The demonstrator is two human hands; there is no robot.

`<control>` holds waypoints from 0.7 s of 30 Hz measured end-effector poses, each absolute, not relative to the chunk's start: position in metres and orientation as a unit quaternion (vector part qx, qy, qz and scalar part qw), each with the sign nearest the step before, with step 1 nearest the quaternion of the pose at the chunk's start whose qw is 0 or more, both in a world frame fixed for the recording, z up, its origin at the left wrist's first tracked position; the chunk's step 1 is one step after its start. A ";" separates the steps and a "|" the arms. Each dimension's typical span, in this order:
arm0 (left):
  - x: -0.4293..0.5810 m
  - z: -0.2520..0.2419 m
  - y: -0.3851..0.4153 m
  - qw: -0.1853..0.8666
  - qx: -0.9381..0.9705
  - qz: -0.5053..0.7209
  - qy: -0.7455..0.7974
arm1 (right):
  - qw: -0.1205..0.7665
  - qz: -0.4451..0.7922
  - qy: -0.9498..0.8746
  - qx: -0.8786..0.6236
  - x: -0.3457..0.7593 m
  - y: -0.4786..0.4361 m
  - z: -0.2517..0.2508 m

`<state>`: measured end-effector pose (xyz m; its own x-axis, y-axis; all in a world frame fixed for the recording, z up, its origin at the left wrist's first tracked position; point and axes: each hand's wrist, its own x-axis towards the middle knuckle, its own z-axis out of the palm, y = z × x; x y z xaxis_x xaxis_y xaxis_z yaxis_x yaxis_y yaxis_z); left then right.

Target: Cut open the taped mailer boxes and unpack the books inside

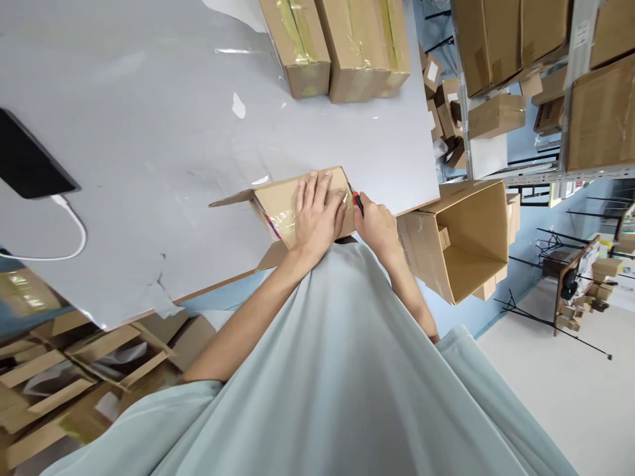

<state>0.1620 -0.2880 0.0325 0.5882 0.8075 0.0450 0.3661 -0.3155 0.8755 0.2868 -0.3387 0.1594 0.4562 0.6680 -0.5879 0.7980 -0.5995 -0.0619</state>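
The left hand lies flat with its fingers spread wide and long on top of a small cardboard box, pressing on a glossy strip of clear tape. The right hand is curled shut around a red and black cutter, whose tip meets the box's right edge. The box sits at the near edge of the table, right of its middle, with one brown flap standing open to the left. At the far left, a flat dark device is cut off by the picture's edge; whether it is a phone or a tablet is hard to tell. A white cable curves from it across the smooth, pale grey tabletop, which is creased and torn in places. Below the table on the near left lie flattened cartons, partly blurred. Further right, at the table's far side, stand taped cartons, rectangular, sealed with shiny yellowish tape, their tops cut off. The pale green shirt fills the near middle and hides the table's near edge below the hands. Right of the table, an open carton shows its bare corrugated inside. Far right, a metal shelf rack carries more brown boxes, their labels too small to read.
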 end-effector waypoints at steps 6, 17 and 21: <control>0.161 0.031 -0.288 0.439 0.773 0.253 0.381 | 0.201 -0.322 0.369 0.848 0.266 -0.359 0.177; 0.132 0.042 -0.282 0.401 0.790 0.250 0.392 | 0.026 -0.234 0.362 0.902 0.320 -0.396 0.156; 0.070 0.047 -0.293 0.346 0.741 0.256 0.515 | -0.022 -0.194 0.346 0.918 0.382 -0.385 0.073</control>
<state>0.0698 -0.2932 0.0465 0.3378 0.9409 0.0226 0.5860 -0.2291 0.7773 0.3825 -0.3845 0.0728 0.6859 0.6431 -0.3406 0.6263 -0.7600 -0.1736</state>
